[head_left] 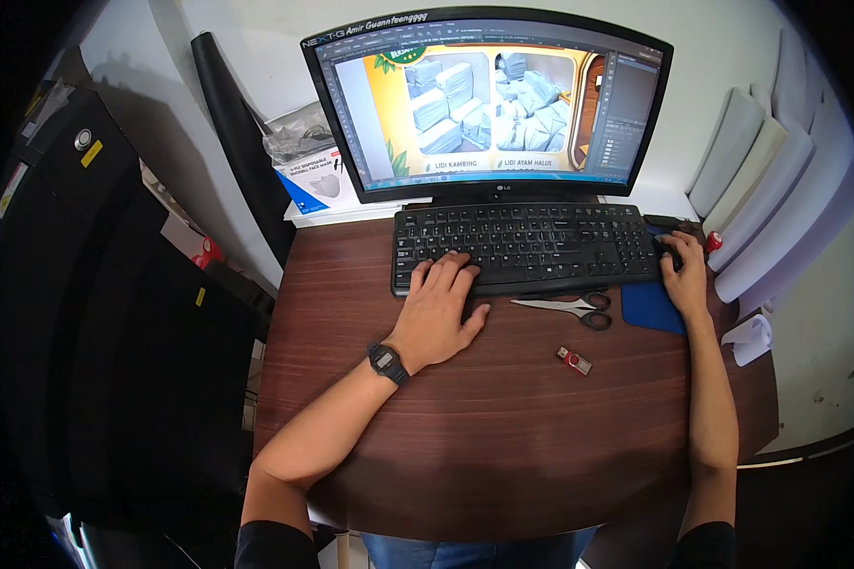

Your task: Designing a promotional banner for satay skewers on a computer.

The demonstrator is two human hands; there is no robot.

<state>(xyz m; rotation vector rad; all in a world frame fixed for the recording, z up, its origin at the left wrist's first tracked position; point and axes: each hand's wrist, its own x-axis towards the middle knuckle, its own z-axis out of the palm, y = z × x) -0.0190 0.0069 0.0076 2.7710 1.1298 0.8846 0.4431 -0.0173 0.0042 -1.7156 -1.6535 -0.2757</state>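
Down on a long black plastic keyboard (pixel 541 237) with low square keys: left hand (pixel 434 318), grip loose, fingers apart over the lower left keys, thumb spread out above the counter. At the right end, a small, dark, rounded mouse (pixel 671 254), mostly hidden beneath the right hand (pixel 685 280), grip curled around the sides. Partly under that wrist, a flat, dull blue mat (pixel 650 311). On the left wrist, a black digital watch (pixel 387 363) with a matt strap.

Below, a counter (pixel 484 427) in smooth, dark reddish-brown wood grain. Just in front of the keyboard, scissors (pixel 552 304) with pointed bright metal blades and black looped handles, near the mat. Closer in, a red and silvery metal USB stick (pixel 573 361).

Behind the keyboard, a wide black-framed monitor (pixel 491 114), glossy, with pictures of pale stacked packages. To its left, a blue-and-white cardboard box (pixel 311 185) under crumpled clear plastic (pixel 299 137). Beyond the right hand, a small red round object (pixel 714 242) and long, smooth, pale rolls (pixel 754 190), upright and leaning, crowding that side. Far left, a bulky black cabinet (pixel 114 256).
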